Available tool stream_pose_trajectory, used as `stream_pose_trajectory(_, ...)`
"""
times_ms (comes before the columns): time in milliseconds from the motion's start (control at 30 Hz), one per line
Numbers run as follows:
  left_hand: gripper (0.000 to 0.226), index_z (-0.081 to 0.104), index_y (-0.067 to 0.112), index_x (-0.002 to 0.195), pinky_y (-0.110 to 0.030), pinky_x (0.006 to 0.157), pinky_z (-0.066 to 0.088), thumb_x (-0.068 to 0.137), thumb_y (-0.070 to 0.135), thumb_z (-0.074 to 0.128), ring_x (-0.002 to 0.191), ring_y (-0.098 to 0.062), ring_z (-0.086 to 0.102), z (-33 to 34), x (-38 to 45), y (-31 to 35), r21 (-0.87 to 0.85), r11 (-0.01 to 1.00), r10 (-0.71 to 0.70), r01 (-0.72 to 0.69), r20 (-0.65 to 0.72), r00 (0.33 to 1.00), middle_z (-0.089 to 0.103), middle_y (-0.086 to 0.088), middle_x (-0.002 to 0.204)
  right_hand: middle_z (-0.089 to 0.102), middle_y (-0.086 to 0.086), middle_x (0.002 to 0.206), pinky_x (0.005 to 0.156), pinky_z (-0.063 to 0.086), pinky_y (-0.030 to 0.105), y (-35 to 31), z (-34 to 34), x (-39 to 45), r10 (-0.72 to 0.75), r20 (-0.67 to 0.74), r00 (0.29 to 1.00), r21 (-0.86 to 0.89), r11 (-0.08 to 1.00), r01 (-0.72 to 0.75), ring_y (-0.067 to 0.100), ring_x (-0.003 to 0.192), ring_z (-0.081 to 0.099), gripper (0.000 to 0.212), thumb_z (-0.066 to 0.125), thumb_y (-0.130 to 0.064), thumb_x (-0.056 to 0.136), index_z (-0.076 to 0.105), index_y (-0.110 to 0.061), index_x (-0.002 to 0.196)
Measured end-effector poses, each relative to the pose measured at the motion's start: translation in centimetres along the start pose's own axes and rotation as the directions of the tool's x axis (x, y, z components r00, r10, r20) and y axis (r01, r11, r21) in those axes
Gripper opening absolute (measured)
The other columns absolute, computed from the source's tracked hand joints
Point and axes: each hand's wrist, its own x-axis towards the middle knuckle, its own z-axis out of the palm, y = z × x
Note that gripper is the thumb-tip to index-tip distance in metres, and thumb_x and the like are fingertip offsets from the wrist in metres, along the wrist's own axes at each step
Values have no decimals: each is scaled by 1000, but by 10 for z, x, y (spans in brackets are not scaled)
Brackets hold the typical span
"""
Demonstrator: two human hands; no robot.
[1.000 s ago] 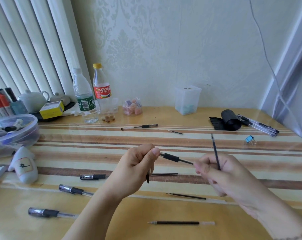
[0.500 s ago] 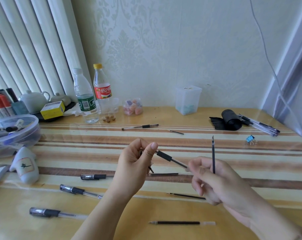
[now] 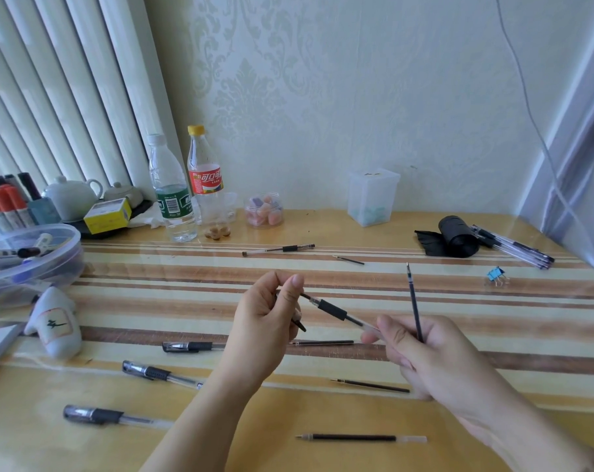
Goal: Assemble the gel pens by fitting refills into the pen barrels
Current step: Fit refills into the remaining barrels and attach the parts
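My left hand (image 3: 271, 311) pinches the tip end of a clear pen barrel with a black grip (image 3: 333, 310), held above the table and slanting down to the right. A small black piece (image 3: 299, 324) sticks out under its fingers. My right hand (image 3: 421, 349) holds the barrel's other end at its fingertips and also grips a dark refill (image 3: 414, 301) that stands upright. Three capped pens (image 3: 145, 371) lie at the left front. Loose refills (image 3: 370, 385) and an uncapped pen (image 3: 360, 438) lie near the front edge.
Another pen (image 3: 278, 249) and a short refill (image 3: 348, 259) lie further back. A round tub of markers (image 3: 33, 264) and a white ceramic piece (image 3: 55, 327) are at the left. Two bottles (image 3: 171, 192), a candy jar (image 3: 264, 211), a clear box (image 3: 372, 197), a black roll (image 3: 457, 236) with pens and a blue clip (image 3: 496, 274) stand behind.
The barrel has tilted, its right end now lower. My right hand has dropped and moved slightly left, and the refill in it has swung to nearly upright.
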Motion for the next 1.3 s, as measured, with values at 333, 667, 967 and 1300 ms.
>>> stream_pose_trajectory(333,35,40,13,72,-23,40,28,102,31,39,43,-13,29,-48,22,-5,-120,993,-54,12,-346,937,33,6,48,40,3,57,45,37,14,-1,-25,7,4,-117,993,-145,989,-21,3,33,37,37,50,-31,96,67,-17,66)
stream_pose_trajectory(667,30,48,12,74,-23,46,38,98,31,46,45,-7,40,12,0,-8,1,999,48,-49,-230,972,47,10,49,20,-14,40,68,34,27,-7,-7,4,5,-112,994,-138,990,-20,6,35,23,38,69,-51,71,79,-17,86)
stream_pose_trajectory(967,29,48,8,77,-21,45,35,98,29,47,46,-9,37,6,3,-5,-46,998,28,-39,-226,974,45,9,51,26,-13,42,52,24,24,4,-10,12,-27,-117,993,-250,968,-3,5,41,25,18,74,-34,78,77,-17,74)
stream_pose_trajectory(1300,20,58,19,78,-27,52,40,96,26,54,61,-19,54,-66,29,-26,641,756,31,130,-233,972,62,-2,69,66,-8,57,50,48,26,30,-56,34,-95,-414,905,-654,723,-223,17,51,61,18,69,-42,83,75,-26,89)
